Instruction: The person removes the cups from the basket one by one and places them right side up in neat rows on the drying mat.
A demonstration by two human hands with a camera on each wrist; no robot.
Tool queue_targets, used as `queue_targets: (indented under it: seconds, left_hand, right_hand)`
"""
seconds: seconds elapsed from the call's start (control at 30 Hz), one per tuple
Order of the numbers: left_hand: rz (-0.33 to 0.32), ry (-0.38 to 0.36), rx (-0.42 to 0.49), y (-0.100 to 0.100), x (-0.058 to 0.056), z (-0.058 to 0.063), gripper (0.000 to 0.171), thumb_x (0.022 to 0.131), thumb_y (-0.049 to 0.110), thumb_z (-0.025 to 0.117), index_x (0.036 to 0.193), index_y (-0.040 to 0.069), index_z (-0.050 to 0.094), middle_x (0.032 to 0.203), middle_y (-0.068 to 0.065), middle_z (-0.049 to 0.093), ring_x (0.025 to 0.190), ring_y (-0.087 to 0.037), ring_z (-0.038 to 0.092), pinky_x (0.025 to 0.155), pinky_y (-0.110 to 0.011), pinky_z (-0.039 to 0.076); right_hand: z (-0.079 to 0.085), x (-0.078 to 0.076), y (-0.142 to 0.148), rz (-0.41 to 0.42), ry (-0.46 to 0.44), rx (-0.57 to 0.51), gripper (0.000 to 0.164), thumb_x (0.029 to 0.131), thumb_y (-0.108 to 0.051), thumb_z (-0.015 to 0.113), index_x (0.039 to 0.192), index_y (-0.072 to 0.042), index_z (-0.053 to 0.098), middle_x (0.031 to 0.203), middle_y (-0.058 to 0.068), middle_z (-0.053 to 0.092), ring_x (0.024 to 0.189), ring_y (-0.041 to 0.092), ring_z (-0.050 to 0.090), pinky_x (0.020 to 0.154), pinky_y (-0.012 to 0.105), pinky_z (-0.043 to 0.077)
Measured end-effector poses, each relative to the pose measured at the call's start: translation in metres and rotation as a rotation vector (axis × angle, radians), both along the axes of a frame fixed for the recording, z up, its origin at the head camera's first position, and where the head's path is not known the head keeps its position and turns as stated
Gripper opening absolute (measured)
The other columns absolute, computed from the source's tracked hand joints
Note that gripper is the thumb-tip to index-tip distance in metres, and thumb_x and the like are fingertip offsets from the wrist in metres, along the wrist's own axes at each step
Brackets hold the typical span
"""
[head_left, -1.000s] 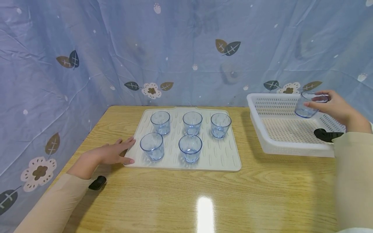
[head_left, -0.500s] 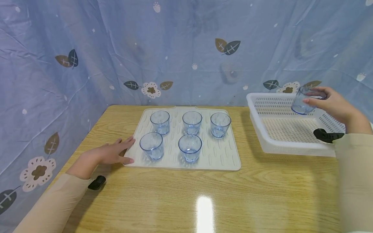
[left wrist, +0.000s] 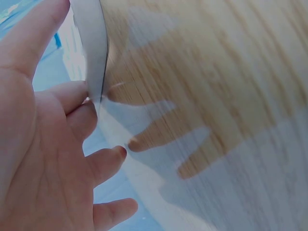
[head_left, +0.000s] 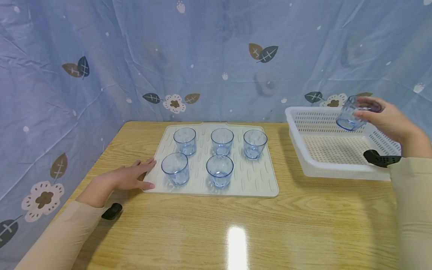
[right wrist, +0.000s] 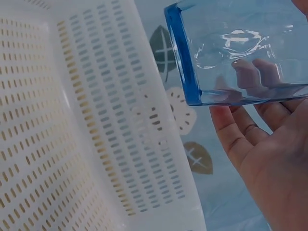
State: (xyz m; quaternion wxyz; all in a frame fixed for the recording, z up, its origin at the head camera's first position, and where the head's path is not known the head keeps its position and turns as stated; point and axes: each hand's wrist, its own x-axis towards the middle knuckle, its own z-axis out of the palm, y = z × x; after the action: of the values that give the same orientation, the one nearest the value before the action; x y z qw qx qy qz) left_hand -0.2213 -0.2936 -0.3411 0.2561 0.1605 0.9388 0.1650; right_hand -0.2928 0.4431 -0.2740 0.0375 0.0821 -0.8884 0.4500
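My right hand [head_left: 388, 118] grips a clear bluish drinking glass [head_left: 351, 114] over the back part of the white plastic basket [head_left: 344, 167]. The glass tilts, its thick blue base toward the lower left; in the right wrist view the fingers curl behind the glass [right wrist: 236, 53]. At the left, my left hand [head_left: 126, 177] rests with spread fingers on the left edge of the pale draining mat [head_left: 249, 180]. Several like glasses stand upright on this mat, among them a front left glass [head_left: 176, 170], a front middle glass [head_left: 220, 172] and a back right glass [head_left: 255, 144].
Wood-grain table [head_left: 189, 232] lies under the mat and basket. A blue patterned curtain [head_left: 216, 67] hangs right behind the table. Black wrist-camera parts show at the right cuff [head_left: 379, 158] and by the left cuff [head_left: 112, 212].
My right hand has lifted the glass slightly higher and moved it a little to the left, tilting it more. The left hand and the glasses on the mat have kept their places.
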Motion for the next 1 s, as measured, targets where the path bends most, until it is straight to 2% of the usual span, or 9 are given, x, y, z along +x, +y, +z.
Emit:
queue_targets:
  seconds: [0.07,0.13,0.4,0.63,0.83,1.0]
  left_hand:
    - [0.000,-0.002,-0.002,0.000,0.000,0.000,0.106,0.095,0.057,0.067,0.164,0.001,0.010,0.169,-0.024,0.003,0.147,-0.059,-0.005,0.102,-0.086,-0.001]
    - [-0.001,-0.001,-0.006,0.000,0.000,0.000,0.106,0.095,0.058,0.067,0.164,0.001,0.010,0.169,-0.024,0.003,0.147,-0.059,-0.004,0.102,-0.086,0.000]
    - [-0.011,0.015,-0.015,0.000,0.000,0.000,0.105,0.095,0.058,0.066,0.164,0.001,0.011,0.168,-0.024,0.005,0.147,-0.060,-0.001,0.102,-0.086,0.002]
    - [-0.007,0.006,-0.018,0.000,0.000,-0.001,0.106,0.095,0.058,0.066,0.164,0.001,0.010,0.169,-0.024,0.004,0.147,-0.059,-0.002,0.102,-0.086,0.002]
    - [-0.010,0.007,-0.014,0.002,0.001,0.002,0.105,0.095,0.057,0.066,0.164,0.000,0.011,0.169,-0.024,0.004,0.147,-0.059,-0.001,0.103,-0.085,0.002]
    - [-0.005,-0.006,-0.006,0.001,0.001,0.002,0.105,0.096,0.057,0.066,0.164,0.001,0.009,0.169,-0.023,0.002,0.147,-0.059,-0.003,0.103,-0.085,0.000]
  right_hand:
    - [0.002,0.001,-0.002,0.013,0.002,-0.034,0.047,0.109,-0.018,0.052,0.150,-0.036,0.036,0.133,-0.024,0.037,0.108,-0.015,0.043,0.104,0.011,0.033]
    - [0.004,0.001,-0.005,0.022,0.011,-0.054,0.047,0.109,-0.016,0.052,0.148,-0.036,0.038,0.134,-0.024,0.038,0.110,-0.014,0.043,0.107,0.012,0.031]
    - [0.014,0.004,-0.021,0.038,0.081,-0.058,0.045,0.107,-0.007,0.054,0.138,-0.038,0.045,0.127,-0.022,0.045,0.111,-0.011,0.045,0.089,0.009,0.037]
    - [0.017,0.008,-0.029,0.083,0.122,-0.088,0.048,0.105,0.001,0.054,0.134,-0.037,0.049,0.125,-0.017,0.048,0.110,-0.007,0.049,0.086,0.005,0.041]
    - [0.021,0.011,-0.042,0.161,0.137,-0.190,0.050,0.102,0.008,0.053,0.136,-0.029,0.054,0.126,-0.014,0.054,0.112,-0.005,0.053,0.085,0.006,0.044]
    - [0.026,0.015,-0.058,0.165,0.146,-0.111,0.050,0.103,0.005,0.055,0.139,-0.030,0.052,0.125,-0.015,0.054,0.112,-0.004,0.053,0.084,0.007,0.045]
